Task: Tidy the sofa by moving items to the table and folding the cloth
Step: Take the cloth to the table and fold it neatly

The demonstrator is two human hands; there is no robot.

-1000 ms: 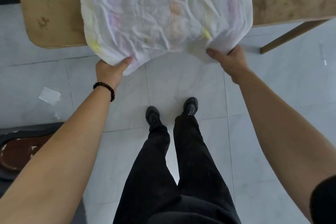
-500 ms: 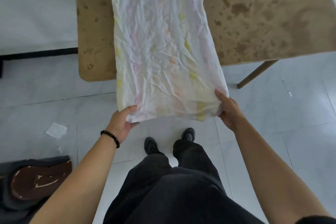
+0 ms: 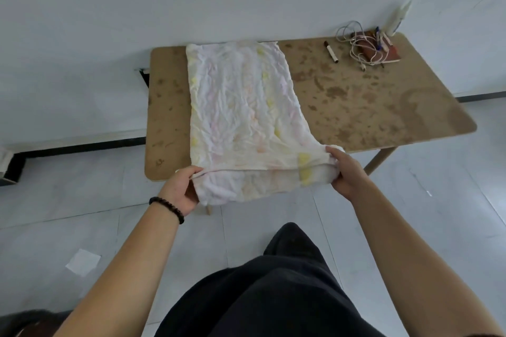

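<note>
Two cloth corners are gripped by left hand and right hand, fingertips partly hidden in fabric.

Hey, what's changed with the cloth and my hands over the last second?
The left hand and right hand brought the near end of the cloth up toward the front edge of the table, where it now sags doubled rather than hanging flat. Nothing was let go: both still grip the near corners, and the rest stays spread out.
</note>
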